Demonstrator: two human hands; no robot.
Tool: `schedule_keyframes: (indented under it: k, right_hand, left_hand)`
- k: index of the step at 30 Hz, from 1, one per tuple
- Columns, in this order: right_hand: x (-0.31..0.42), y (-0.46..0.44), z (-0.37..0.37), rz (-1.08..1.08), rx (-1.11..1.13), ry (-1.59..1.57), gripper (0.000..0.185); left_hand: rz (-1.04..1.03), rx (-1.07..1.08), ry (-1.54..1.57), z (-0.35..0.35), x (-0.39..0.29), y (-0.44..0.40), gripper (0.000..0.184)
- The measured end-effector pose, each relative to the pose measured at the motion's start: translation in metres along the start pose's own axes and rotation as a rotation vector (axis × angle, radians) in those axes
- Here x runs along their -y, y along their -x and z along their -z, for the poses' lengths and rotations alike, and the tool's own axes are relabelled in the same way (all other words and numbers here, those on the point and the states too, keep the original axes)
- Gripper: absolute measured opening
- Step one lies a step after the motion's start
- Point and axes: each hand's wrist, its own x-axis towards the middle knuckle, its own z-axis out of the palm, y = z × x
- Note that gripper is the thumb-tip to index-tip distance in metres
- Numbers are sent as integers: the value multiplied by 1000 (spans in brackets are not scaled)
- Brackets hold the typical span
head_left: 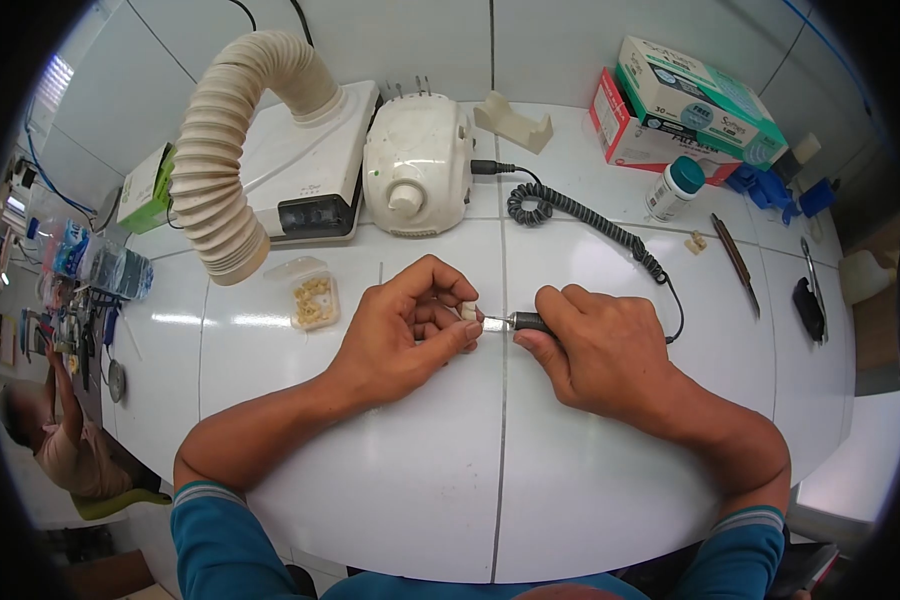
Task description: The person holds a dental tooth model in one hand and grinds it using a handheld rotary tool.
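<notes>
Centrally, over the table, a pale piece is pinched by the left hand, and a corded handpiece (its tip toward the piece) is clasped by the right hand.

the tabletop shines at me, smooth and glossy; the ribbed hose looks matt plastic, the control unit glossy plastic. the handpiece ends in bare metal. cardboard boxes, cloth sleeves.
</notes>
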Motion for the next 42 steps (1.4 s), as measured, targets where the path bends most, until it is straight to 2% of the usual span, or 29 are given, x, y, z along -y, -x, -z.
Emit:
schedule_keyframes:
  k: [8, 17, 35, 42]
  right_hand:
    - [1, 0, -1, -5, 1, 10, 37]
    - [1, 0, 0, -15, 20, 5, 38]
    - [0, -1, -1, -27, 17, -3, 38]
    - [-1, 1, -3, -6, -2, 3, 38]
  left_hand:
    - [-59, -9, 37, -1, 8, -1, 27]
    - [47, 7, 15, -1, -4, 2, 28]
    - [64, 13, -10, -1, -6, 2, 31]
    - [9, 28, -39, 0, 1, 2, 29]
